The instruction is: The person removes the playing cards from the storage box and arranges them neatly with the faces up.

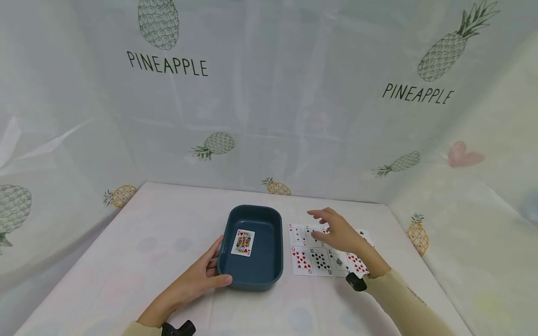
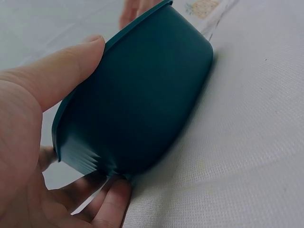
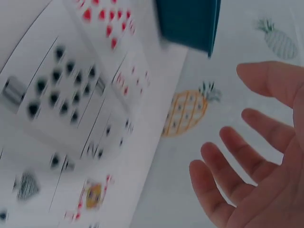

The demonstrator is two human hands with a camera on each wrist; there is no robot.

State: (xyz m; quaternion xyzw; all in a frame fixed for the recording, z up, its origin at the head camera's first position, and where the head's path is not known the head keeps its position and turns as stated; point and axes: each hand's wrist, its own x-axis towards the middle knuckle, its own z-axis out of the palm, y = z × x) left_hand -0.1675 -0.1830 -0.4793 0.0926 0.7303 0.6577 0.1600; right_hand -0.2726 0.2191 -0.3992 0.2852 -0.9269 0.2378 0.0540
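Observation:
A dark blue rectangular tray (image 1: pixel 266 252) stands on the table, with one red-suited face card (image 1: pixel 242 242) lying face up on its floor toward the left side. My left hand (image 1: pixel 197 277) grips the tray's left side; its thumb (image 2: pixel 78 64) lies at the rim and its fingers bend against the outer wall. To the right of the tray, playing cards (image 1: pixel 321 259) lie face up in two rows, a ten of spades among them. Over these cards hovers my right hand (image 1: pixel 340 233), fingers spread and bent a little, holding nothing. That hand and forearm hide part of the rows.
A white patterned cloth (image 1: pixel 168 261) covers the table. Behind it hangs a pale curtain (image 1: pixel 269 93) printed with pineapples, meeting the table's back edge. Dark wrist devices (image 1: pixel 356 282) are strapped on both wrists.

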